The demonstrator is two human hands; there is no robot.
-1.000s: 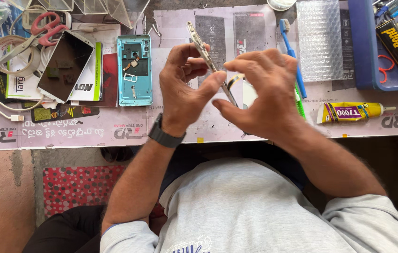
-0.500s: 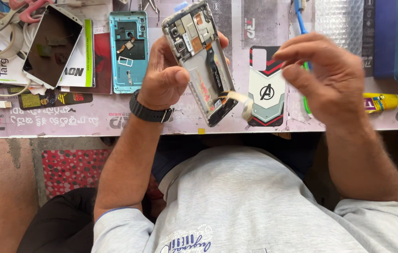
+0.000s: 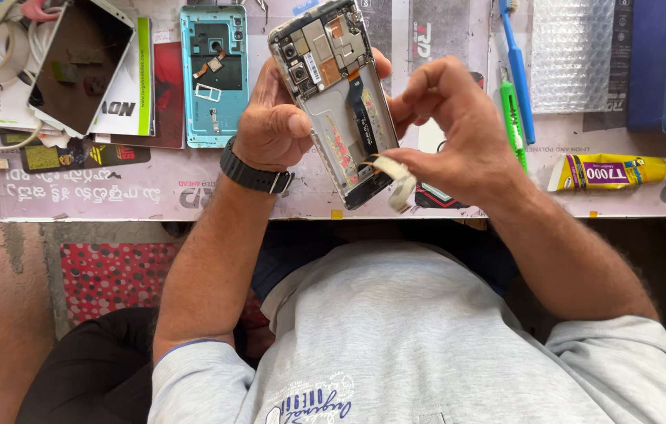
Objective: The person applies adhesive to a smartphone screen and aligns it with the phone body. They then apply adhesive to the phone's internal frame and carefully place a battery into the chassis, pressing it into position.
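The opened phone (image 3: pixel 337 98) is held above the desk (image 3: pixel 113 188), its long axis tilted, camera end away from the person, bottom end toward the chest. The left hand (image 3: pixel 274 126) wraps the phone's left edge. The right hand (image 3: pixel 458 129), on the phone's right, pinches a pale strip (image 3: pixel 392 174) at the phone's bottom end; both hands touch it.

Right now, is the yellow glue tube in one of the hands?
No, the yellow glue tube lies on the table, apart from the right hand, which pinches a pale strip.
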